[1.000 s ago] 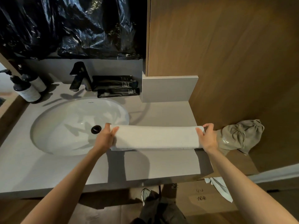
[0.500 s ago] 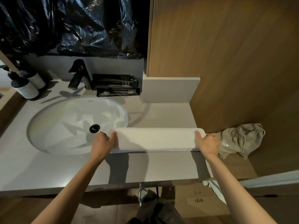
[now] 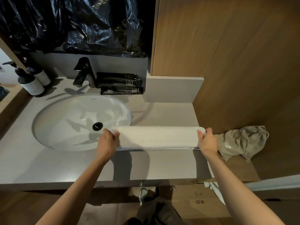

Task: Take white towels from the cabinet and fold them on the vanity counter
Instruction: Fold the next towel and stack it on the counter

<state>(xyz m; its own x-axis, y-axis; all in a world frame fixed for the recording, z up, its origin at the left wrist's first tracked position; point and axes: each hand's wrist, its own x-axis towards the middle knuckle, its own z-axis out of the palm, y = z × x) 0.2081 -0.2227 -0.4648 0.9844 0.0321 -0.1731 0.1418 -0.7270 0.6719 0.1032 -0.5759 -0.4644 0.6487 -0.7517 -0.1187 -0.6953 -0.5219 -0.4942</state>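
Note:
A white towel (image 3: 158, 137), folded into a long narrow band, lies across the grey vanity counter (image 3: 162, 166) to the right of the sink. My left hand (image 3: 108, 142) grips its left end, thumb on top of the cloth. My right hand (image 3: 207, 142) grips its right end at the counter's right edge. The band's left end overhangs the rim of the white oval sink (image 3: 68, 127).
A black tap (image 3: 83, 72) and black sachets (image 3: 121, 83) stand behind the sink. Two pump bottles (image 3: 30, 80) sit at the back left. A grey drawstring bag (image 3: 243, 142) lies right of the counter, against the wooden wall (image 3: 235, 54). Black plastic sheeting (image 3: 73, 21) hangs above.
Both hands kept hold of the towel's ends and pressed the fold flatter; the band sits slightly nearer the counter's front. The view shifted a little.

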